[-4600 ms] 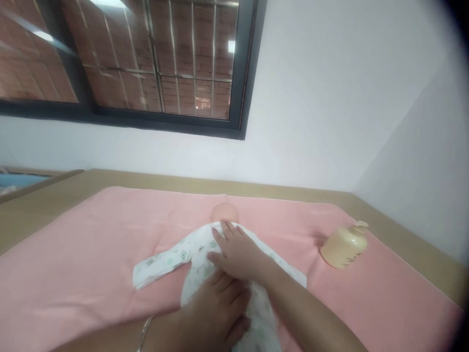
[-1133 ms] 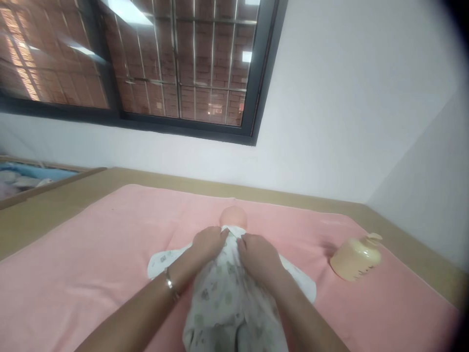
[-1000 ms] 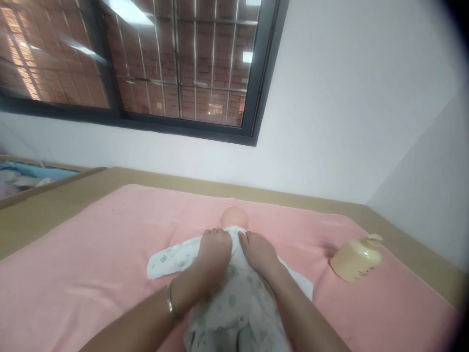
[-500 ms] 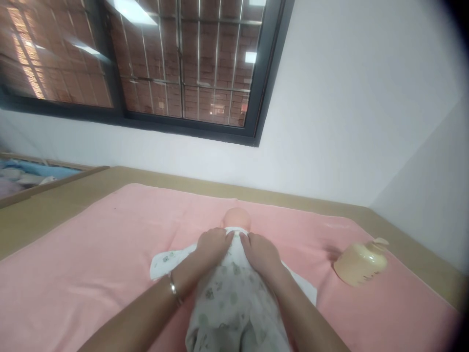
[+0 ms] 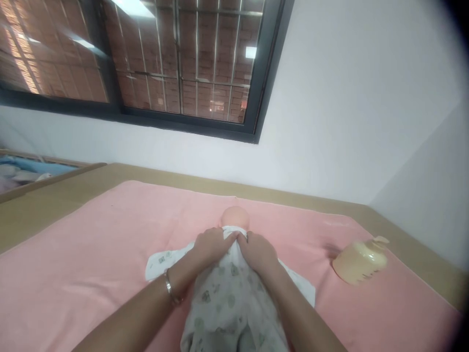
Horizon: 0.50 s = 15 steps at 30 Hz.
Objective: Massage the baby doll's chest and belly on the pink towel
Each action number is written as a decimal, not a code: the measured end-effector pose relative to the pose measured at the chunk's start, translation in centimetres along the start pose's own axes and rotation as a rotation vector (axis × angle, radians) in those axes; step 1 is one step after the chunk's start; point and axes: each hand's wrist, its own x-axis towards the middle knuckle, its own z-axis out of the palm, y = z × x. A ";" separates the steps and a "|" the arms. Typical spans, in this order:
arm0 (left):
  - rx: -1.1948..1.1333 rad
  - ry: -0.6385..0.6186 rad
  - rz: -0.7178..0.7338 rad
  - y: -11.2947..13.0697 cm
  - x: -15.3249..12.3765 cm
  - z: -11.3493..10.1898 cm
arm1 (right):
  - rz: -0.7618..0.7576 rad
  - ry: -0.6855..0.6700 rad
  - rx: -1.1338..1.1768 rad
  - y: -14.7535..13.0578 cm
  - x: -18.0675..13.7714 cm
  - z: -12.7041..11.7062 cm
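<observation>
A baby doll lies on its back on a pink sheet, with only the top of its head bare. It wears a white baby garment printed with small green and grey figures, its sleeves spread out to both sides. My left hand, with a silver bracelet at the wrist, is closed on the garment's neckline. On the other side, my right hand grips the same neckline. Both thumbs meet at the middle of the chest, just below the head. The fingers' undersides are hidden.
The pink sheet covers a wooden top against a white wall. At the right a pale yellow bottle lies tilted. A barred window is above. Cloths lie in a wooden-edged bin at far left.
My thumbs have come closer together at the neckline, bunching the cloth between them. The view has shifted slightly; the bottle stays in place.
</observation>
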 end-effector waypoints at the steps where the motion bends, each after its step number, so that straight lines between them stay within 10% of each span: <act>1: -0.013 -0.001 -0.001 -0.1 0.1 0.1 | 0.007 -0.009 0.030 0.2 0.4 0.2; 15: -0.076 0.101 -0.092 -1.1 1.6 1.8 | 0.014 0.140 0.206 1.8 2.1 2.2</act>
